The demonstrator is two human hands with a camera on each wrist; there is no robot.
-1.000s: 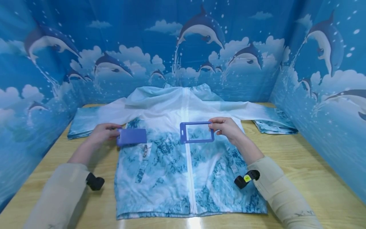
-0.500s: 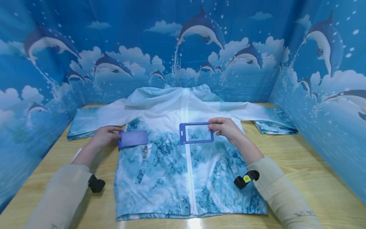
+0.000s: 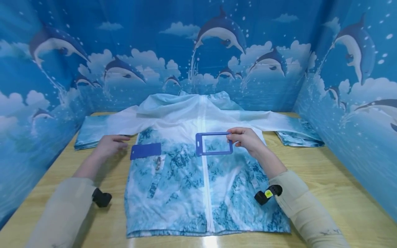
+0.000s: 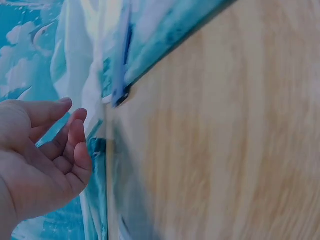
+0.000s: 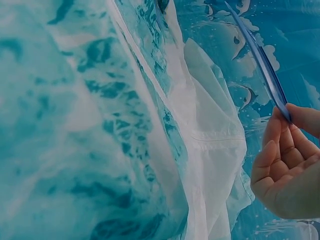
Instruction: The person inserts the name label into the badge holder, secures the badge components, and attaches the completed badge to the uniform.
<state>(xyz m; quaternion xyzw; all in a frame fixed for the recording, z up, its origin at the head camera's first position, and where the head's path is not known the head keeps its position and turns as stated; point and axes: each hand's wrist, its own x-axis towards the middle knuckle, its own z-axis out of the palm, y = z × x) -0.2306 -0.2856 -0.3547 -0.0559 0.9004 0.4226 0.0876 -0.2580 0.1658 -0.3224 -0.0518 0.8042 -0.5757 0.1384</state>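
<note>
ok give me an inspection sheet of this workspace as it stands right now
surface: wooden table, mostly covered by a blue and white zip jacket spread flat, sleeves out to both sides.
job's things: solid blue card holder lies on the jacket; blue frame with a clear window is lifted above it.
clutter: a small metal clip on the jacket below the solid holder.
grippers: left hand open beside the solid holder, not touching it; right hand pinches the frame's edge.
cables: nothing seen.
surroundings: blue dolphin-print walls on three sides; a black wrist camera on each forearm.
</note>
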